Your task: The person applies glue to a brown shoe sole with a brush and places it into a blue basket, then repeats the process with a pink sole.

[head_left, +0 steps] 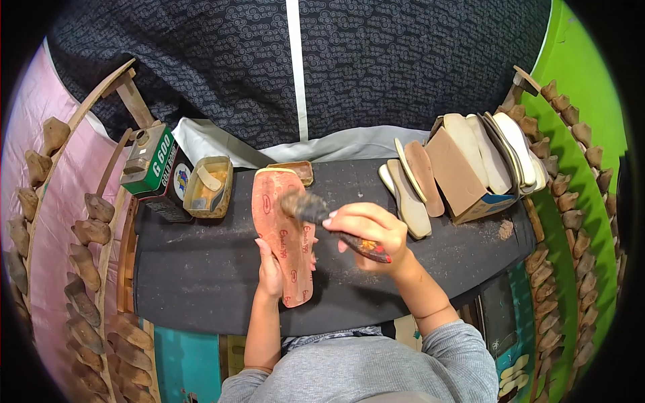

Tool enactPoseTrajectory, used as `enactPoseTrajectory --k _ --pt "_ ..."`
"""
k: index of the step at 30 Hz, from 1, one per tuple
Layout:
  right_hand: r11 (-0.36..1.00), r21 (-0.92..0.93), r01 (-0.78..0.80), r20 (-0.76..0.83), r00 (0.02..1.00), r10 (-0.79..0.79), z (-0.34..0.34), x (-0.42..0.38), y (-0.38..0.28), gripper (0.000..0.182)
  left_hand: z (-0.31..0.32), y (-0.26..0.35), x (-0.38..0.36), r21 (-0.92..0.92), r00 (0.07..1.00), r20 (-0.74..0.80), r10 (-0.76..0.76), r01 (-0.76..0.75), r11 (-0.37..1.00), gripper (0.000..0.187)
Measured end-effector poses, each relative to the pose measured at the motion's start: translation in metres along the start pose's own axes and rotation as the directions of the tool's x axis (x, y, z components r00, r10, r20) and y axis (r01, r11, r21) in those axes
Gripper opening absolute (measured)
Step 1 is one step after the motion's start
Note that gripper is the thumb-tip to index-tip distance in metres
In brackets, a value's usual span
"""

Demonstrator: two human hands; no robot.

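Note:
A pinkish-red insole [274, 225] with printed lettering and a pale edge at its top lies upright in view over the dark table. My left hand [271, 272] grips it from below, thumb along the left edge and fingertips showing past the right edge. In my right hand [373, 235] is a brush [310, 208] with a dark, stained handle. Its blurred bristle end overlaps the upper right part of the insole. My fingers wrap around the handle, whose red-marked end points down to the right.
Left on the black-covered table [195, 275] stand a green glue can [158, 164] and a tub [209, 185] with a scraper-like piece. A shallow tray [302, 172] sits behind the insole. Loose insoles [408, 201] lean near a cardboard box [463, 178] of more. Racks of shoe lasts [91, 232] flank both sides.

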State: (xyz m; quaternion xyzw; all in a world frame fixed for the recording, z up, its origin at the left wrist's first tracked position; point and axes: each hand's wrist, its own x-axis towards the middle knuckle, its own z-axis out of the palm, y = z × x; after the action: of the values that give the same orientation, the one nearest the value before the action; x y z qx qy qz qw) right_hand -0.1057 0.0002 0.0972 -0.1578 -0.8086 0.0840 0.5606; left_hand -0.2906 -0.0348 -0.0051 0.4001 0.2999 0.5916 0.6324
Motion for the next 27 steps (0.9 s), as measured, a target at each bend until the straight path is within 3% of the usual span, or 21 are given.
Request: enactPoseTrajectory --k 2,4,8,10,12,13,14,17,20,22,27 --pt "0.995 -0.095 0.031 -0.011 0.999 -0.032 0.000 -0.001 0.003 0.033 0.004 -0.003 0.001 -0.030 0.997 0.072 0.021 -0.019 0.999 0.092" --pt "0.997 -0.062 0.037 0.033 0.999 -0.035 0.002 -0.007 0.003 0.033 0.003 -0.003 0.003 -0.051 0.997 0.069 0.023 -0.020 0.999 0.091" --pt "0.996 0.083 -0.026 0.281 0.960 0.002 -0.001 -0.027 0.002 0.040 0.004 0.002 0.006 -0.093 0.996 -0.073 0.050 -0.056 0.994 0.089" --pt "0.996 0.086 -0.029 0.287 0.958 0.003 -0.003 -0.027 0.004 0.039 0.005 0.003 0.005 -0.057 0.977 -0.211 0.042 -0.055 0.997 0.090" --pt "0.995 0.092 -0.036 0.201 0.979 0.017 -0.007 -0.023 0.007 0.037 -0.001 0.000 0.001 -0.075 0.991 -0.128 0.024 -0.034 0.997 0.090" --pt "0.999 0.046 -0.021 0.078 0.997 0.018 -0.003 -0.016 0.004 0.025 -0.003 -0.002 -0.002 -0.093 0.999 -0.044 0.005 -0.009 0.996 0.091" --pt "0.999 -0.014 0.035 0.034 0.999 -0.035 -0.002 -0.013 0.006 0.027 -0.002 -0.003 -0.004 -0.093 0.999 -0.048 -0.001 -0.003 0.996 0.091" --pt "0.996 -0.064 0.057 0.004 0.998 -0.057 0.003 -0.016 0.009 0.027 0.003 -0.002 -0.005 -0.078 1.000 0.001 0.027 -0.027 0.997 0.092" --pt "0.996 -0.075 0.050 0.075 0.996 -0.045 0.000 -0.026 0.012 0.033 -0.001 -0.001 -0.006 -0.017 1.000 -0.026 0.009 -0.009 1.000 0.092" --pt "1.000 0.021 0.005 0.124 0.992 -0.007 0.000 -0.031 0.011 0.033 -0.013 -0.006 -0.009 -0.013 1.000 -0.014 -0.007 0.006 1.000 0.093" --pt "0.999 0.012 0.031 -0.002 1.000 -0.031 0.000 -0.024 0.008 0.025 -0.004 -0.002 -0.008 -0.062 0.998 -0.062 -0.023 0.019 0.998 0.093"
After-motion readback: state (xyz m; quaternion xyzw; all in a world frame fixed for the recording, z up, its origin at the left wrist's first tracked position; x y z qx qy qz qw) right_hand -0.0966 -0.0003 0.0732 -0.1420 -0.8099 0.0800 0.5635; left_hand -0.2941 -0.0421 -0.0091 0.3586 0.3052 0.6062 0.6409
